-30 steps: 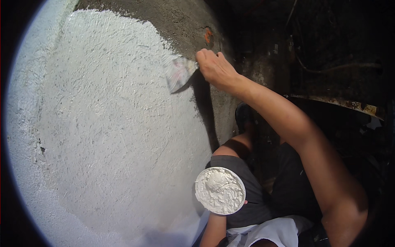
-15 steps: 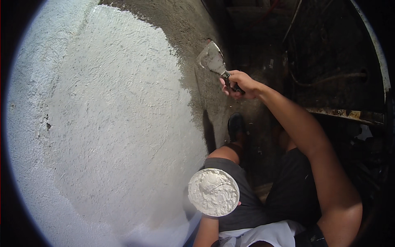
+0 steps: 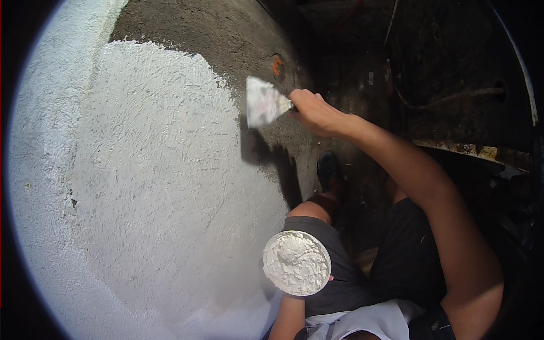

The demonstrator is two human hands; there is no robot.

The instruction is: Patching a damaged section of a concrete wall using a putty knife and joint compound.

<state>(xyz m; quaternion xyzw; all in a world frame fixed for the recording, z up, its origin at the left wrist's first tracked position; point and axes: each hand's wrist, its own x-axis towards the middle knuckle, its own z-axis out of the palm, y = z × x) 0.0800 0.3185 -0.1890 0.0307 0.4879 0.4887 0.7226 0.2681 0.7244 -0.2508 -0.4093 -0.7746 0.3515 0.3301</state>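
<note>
My right hand [image 3: 316, 114] grips the handle of a wide putty knife [image 3: 263, 104]. Its blade is smeared with white, slightly blurred by motion, and is over the boundary between the white-coated wall [image 3: 153, 153] and the bare grey cement [image 3: 198, 28]. Whether the blade touches the wall I cannot tell. Near my lap, my left hand [image 3: 331, 278] holds up a round white bowl [image 3: 265, 272] filled with thick white putty [image 3: 297, 263]. Most of that hand is hidden beneath the bowl; only a fingertip shows at its right side.
An orange patch [image 3: 277, 65] marks the bare cement. To the right is a dark recess with a bent pipe or hose [image 3: 442, 106] and a rusty, paint-worn edge [image 3: 473, 150]. My dark shoe [image 3: 327, 170] stands on the floor close to the wall.
My right hand has swung the putty knife left toward the wall, and it has turned so the blade points left, its white-smeared face visible. The bowl has barely moved.
</note>
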